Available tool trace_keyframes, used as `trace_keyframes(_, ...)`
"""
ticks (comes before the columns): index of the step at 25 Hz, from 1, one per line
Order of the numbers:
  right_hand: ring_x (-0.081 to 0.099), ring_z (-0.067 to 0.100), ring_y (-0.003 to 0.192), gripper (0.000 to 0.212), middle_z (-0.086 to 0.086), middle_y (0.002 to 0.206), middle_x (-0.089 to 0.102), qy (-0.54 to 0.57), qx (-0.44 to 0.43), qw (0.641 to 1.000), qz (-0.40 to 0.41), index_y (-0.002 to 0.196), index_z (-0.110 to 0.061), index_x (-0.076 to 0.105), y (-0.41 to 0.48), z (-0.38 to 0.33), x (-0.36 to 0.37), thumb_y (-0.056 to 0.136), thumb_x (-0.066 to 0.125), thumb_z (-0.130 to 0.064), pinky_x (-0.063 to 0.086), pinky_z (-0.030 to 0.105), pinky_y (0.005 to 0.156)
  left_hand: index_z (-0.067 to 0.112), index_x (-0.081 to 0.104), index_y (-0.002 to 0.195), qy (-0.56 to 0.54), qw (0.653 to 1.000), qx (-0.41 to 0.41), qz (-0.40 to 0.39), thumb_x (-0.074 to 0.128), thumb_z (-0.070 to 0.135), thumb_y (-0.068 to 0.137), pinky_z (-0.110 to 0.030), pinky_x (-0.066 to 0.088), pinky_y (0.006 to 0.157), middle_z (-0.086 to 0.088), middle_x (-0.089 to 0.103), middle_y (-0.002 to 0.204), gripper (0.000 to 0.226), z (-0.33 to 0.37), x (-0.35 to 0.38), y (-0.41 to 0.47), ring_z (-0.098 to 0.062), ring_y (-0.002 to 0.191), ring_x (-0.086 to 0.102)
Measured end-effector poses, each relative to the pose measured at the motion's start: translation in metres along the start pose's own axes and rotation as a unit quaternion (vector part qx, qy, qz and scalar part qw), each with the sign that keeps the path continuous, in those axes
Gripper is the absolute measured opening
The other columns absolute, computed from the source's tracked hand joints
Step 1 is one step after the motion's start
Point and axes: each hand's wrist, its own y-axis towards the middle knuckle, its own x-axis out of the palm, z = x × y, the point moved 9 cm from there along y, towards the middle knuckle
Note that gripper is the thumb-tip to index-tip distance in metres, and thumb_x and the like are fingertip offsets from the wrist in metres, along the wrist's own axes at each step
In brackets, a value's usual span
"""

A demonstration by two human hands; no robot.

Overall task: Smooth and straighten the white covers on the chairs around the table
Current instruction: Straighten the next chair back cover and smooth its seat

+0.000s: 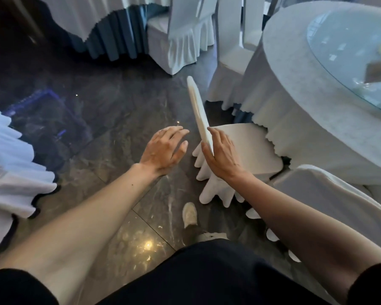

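A chair in a white cover (pixel 246 146) stands pushed against the round table (pixel 295 84), its thin backrest (pixel 197 106) seen edge-on and its pleated skirt hanging to the floor. My right hand (pixel 220 155) lies flat against the near end of the backrest, fingers straight, thumb on the outer side. My left hand (pixel 165 148) hovers just left of the backrest with fingers spread, touching nothing.
Another covered chair (pixel 330 194) stands close at the right, and more (pixel 185 36) at the back. A second draped table (pixel 92 16) is at the far left, and white drapery (pixel 7 168) at the left edge. Dark glossy floor (pixel 110 119) lies between; my shoe (pixel 189 214) stands below the chair.
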Motion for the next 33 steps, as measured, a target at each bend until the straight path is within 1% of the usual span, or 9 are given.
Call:
trace_keyframes(5,0.048,0.025,0.122,0.052,0.010,0.140,0.047,0.016,0.047,0.998,0.030,0.140,-0.013,0.038,0.063,0.023,0.023,0.099,0.035,-0.045,0.042,0.044,0.103,0.016,0.054,0.131,0.005,1.000,0.021,-0.015,0.030,0.041,0.096,-0.040,0.033,0.109,-0.006,0.054,0.135,0.049,-0.035,0.011,0.061,-0.021,0.127,0.046)
trace_keyframes(8,0.048,0.024,0.119,0.052,0.009,0.139,0.047,0.041,0.112,0.992,0.044,0.139,-0.014,0.039,0.096,0.049,0.039,0.099,0.034,-0.046,0.045,0.045,0.100,0.015,0.054,0.131,0.010,0.998,0.053,-0.036,0.031,0.039,0.096,-0.040,0.032,0.109,-0.007,0.055,0.135,0.048,-0.049,0.020,0.116,-0.022,0.127,0.047)
trace_keyframes(15,0.048,0.021,0.117,0.057,0.008,0.140,0.044,0.063,0.209,0.974,0.052,0.138,-0.015,0.037,0.133,0.082,0.057,0.097,0.026,-0.053,0.043,0.035,0.097,0.015,0.054,0.130,0.008,0.982,0.158,-0.105,0.032,0.038,0.098,-0.041,0.033,0.110,-0.007,0.055,0.134,0.045,-0.057,0.059,0.216,-0.023,0.125,0.049)
trace_keyframes(19,0.050,0.021,0.119,0.054,0.007,0.142,0.046,0.052,0.266,0.959,0.079,0.137,-0.017,0.041,0.140,0.098,0.056,0.098,0.026,-0.052,0.043,0.037,0.097,0.016,0.054,0.130,0.001,0.962,0.222,-0.156,0.030,0.041,0.098,-0.043,0.035,0.109,-0.008,0.055,0.134,0.047,-0.057,0.089,0.250,-0.024,0.125,0.049)
trace_keyframes(23,0.054,0.020,0.115,0.061,0.006,0.138,0.050,0.035,0.317,0.943,0.099,0.134,-0.017,0.046,0.145,0.098,0.063,0.096,0.019,-0.057,0.045,0.033,0.092,0.015,0.060,0.121,0.001,0.928,0.318,-0.193,0.030,0.040,0.098,-0.042,0.037,0.105,-0.007,0.061,0.124,0.045,-0.056,0.112,0.273,-0.023,0.116,0.054)
trace_keyframes(26,0.057,0.022,0.109,0.067,0.007,0.132,0.056,0.012,0.384,0.915,0.125,0.130,-0.016,0.051,0.154,0.092,0.070,0.093,0.015,-0.059,0.047,0.036,0.087,0.021,0.065,0.092,0.005,0.874,0.405,-0.268,0.023,0.043,0.099,-0.040,0.043,0.097,-0.002,0.069,0.099,0.048,-0.064,0.129,0.288,-0.020,0.094,0.062)
trace_keyframes(28,0.059,0.024,0.102,0.071,0.007,0.122,0.061,0.009,0.406,0.909,0.096,0.121,-0.017,0.056,0.157,0.089,0.081,0.090,0.009,-0.061,0.048,0.038,0.079,0.027,0.055,0.073,0.002,0.856,0.432,-0.284,0.023,0.045,0.101,-0.038,0.044,0.083,0.001,0.068,0.083,0.046,-0.067,0.132,0.287,-0.020,0.080,0.062)
trace_keyframes(31,0.059,0.024,0.095,0.068,0.003,0.111,0.063,-0.051,0.468,0.877,0.096,0.112,-0.022,0.056,0.167,0.071,0.098,0.091,0.004,-0.059,0.035,0.033,0.067,0.031,0.041,0.067,-0.030,0.815,0.500,-0.292,0.025,0.046,0.100,-0.034,0.038,0.067,0.002,0.066,0.075,0.040,-0.076,0.133,0.292,-0.021,0.071,0.060)
trace_keyframes(33,0.060,0.024,0.088,0.063,0.002,0.104,0.065,-0.100,0.481,0.863,0.116,0.107,-0.023,0.057,0.161,0.067,0.094,0.093,0.005,-0.056,0.030,0.030,0.064,0.026,0.050,0.068,-0.044,0.814,0.519,-0.256,0.024,0.047,0.098,-0.031,0.032,0.062,0.002,0.067,0.075,0.045,-0.073,0.131,0.290,-0.024,0.068,0.060)
